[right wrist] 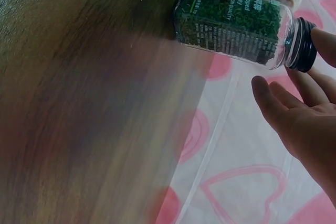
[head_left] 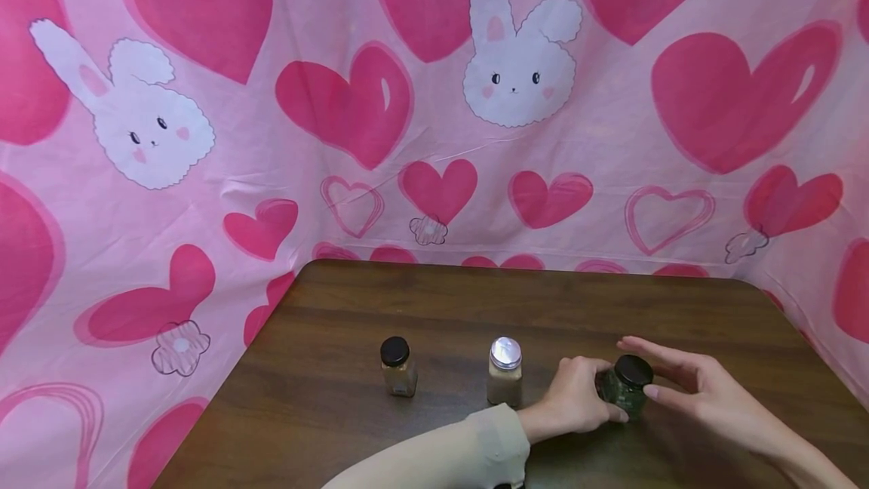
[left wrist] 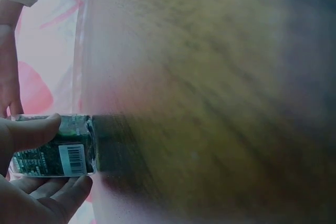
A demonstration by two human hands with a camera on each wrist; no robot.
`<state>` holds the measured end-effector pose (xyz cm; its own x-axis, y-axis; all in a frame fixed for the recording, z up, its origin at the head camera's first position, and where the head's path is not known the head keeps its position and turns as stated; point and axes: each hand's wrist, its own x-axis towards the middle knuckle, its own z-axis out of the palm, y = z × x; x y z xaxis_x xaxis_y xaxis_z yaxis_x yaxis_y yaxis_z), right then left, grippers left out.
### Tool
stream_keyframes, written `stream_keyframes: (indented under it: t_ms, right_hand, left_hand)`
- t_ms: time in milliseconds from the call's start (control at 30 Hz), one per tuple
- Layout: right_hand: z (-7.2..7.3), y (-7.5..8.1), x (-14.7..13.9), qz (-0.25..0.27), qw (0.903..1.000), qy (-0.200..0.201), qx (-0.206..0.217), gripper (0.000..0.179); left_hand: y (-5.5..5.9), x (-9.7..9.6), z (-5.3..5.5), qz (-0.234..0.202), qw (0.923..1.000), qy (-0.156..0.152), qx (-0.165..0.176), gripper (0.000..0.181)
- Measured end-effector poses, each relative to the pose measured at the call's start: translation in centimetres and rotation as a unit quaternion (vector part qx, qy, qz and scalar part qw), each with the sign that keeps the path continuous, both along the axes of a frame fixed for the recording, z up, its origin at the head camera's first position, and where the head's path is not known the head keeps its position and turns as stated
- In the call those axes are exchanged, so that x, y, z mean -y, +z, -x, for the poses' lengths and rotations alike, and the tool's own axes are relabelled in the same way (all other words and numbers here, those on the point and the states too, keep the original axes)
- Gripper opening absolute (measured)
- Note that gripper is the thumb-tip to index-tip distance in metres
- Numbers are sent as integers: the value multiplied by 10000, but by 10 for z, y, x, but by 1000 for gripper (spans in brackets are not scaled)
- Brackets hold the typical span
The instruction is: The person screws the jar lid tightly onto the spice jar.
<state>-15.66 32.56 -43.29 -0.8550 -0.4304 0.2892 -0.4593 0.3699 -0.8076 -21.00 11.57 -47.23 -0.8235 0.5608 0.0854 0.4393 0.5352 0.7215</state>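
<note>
A clear jar of green dried herbs with a black lid stands upright on the table at the right. My left hand grips its body, thumb on one side and fingers on the other; a barcode shows beside the thumb in the left wrist view. Around the lid, my right hand has its fingers spread, with the thumb close to the lid. Whether that thumb touches the lid I cannot tell. Printed text covers the jar in the right wrist view.
Left of my hands stands a jar with a silvery top and pale contents, behind my left forearm. Farther left is a brown-filled jar with a black lid. The wooden table meets a pink heart-patterned cloth at its back.
</note>
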Motion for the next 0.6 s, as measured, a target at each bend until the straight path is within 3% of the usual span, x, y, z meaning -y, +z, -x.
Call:
stream_keyframes:
  t_ms: [600]
  right_hand:
    - [0,-2,2,382,9986,21,371,55]
  left_hand:
    - [0,-1,0,58,10000,63,-10,47]
